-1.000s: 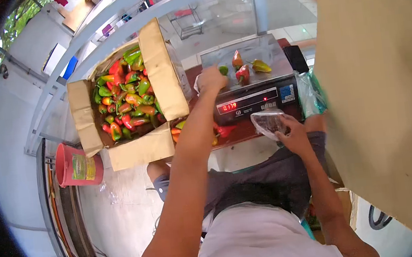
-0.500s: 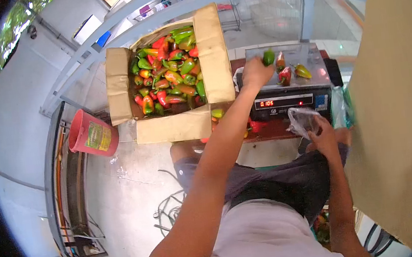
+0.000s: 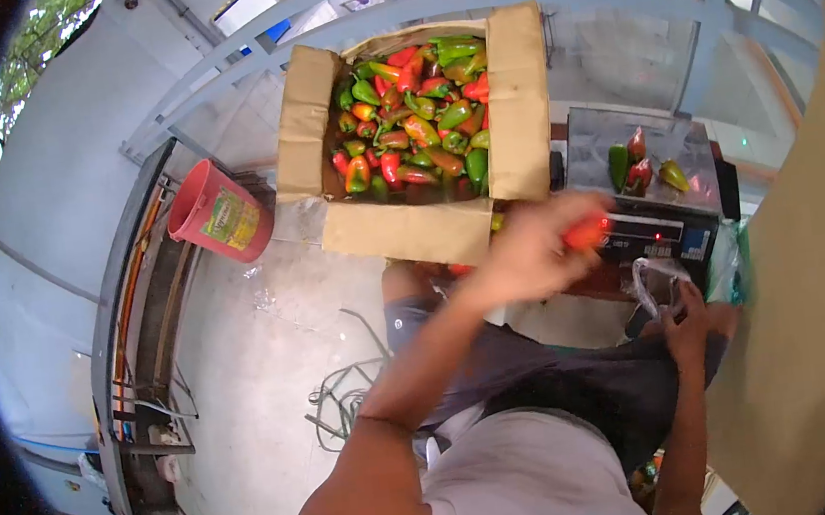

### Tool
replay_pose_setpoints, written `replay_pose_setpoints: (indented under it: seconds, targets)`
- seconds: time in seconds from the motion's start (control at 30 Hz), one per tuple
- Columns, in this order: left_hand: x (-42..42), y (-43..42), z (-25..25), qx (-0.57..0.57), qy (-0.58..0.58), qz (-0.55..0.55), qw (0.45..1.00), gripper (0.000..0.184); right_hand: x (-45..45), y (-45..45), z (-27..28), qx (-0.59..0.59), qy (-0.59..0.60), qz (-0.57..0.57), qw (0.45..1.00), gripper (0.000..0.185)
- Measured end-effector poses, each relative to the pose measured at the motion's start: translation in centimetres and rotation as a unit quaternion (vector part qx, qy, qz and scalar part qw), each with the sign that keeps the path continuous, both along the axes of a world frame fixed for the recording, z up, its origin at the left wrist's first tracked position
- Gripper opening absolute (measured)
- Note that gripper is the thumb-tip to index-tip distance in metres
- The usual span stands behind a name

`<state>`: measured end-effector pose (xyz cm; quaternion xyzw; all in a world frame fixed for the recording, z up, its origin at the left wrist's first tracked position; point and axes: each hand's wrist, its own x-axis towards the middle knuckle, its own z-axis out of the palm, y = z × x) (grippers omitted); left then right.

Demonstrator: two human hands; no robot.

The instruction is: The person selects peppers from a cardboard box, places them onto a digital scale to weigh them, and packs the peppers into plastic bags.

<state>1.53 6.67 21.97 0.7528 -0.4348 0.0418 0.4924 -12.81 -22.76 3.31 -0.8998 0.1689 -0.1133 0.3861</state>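
Observation:
My left hand point(image 3: 532, 250), blurred by motion, is closed on a red pepper point(image 3: 586, 231) in front of the scale. Several peppers rest on the metal pan of the digital scale point(image 3: 589, 164): a green pepper point(image 3: 618, 166), reddish ones and a yellow-green pepper point(image 3: 672, 176). The hand and its pepper hide part of the scale's front panel. Lower right, my right hand point(image 3: 683, 317) grips a clear plastic bag point(image 3: 649, 283) near my knee. Left of the scale, a cardboard box point(image 3: 410, 233) is filled with red, green and mixed-colour peppers point(image 3: 420, 133).
A red bucket point(image 3: 217, 213) with a label stands on the floor to the left. Green strapping point(image 3: 342, 396) lies loose by my leg. Metal railing point(image 3: 600, 32) runs behind the box and scale. A tan panel point(image 3: 801, 317) closes the right side.
The green pepper my left hand held at the scale now lies on the pan. That hand has come back toward me and holds a red pepper. My right hand still grips the bag.

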Motion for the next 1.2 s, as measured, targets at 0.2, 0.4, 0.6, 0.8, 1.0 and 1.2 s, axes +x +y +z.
replay_pose_setpoints:
  seconds: [0.2,0.4,0.6,0.8,1.0,1.2]
  targets:
    - [13.2,16.1,0.3,0.125,-0.045,0.372,0.919,0.039,0.2,-0.3,-1.0,-0.045,-0.016,0.015,0.999,0.060]
    - [16.5,14.6,-3.4,0.485,-0.118,0.289,0.817,0.026,0.6,-0.7,-1.9,-0.059,-0.019,0.023,0.998,0.061]
    - [16.5,16.1,-2.6,0.586,-0.132,0.280,0.749,0.042,0.0,-0.3,-0.8,-0.018,-0.029,0.005,0.999,0.058]
    - [1.5,5.8,7.3,0.024,0.101,0.075,0.992,0.016,0.4,0.1,-0.3,-0.005,-0.038,-0.015,0.999,0.052]
    - [6.9,-10.0,-5.9,0.219,0.064,0.225,0.947,0.038,0.7,-0.9,-1.5,0.065,-0.037,-0.007,0.997,0.038]
    - [15.3,-12.5,-13.3,0.340,0.120,0.310,0.880,0.050,1.8,-1.2,-2.4,0.048,-0.060,-0.006,0.997,0.036]
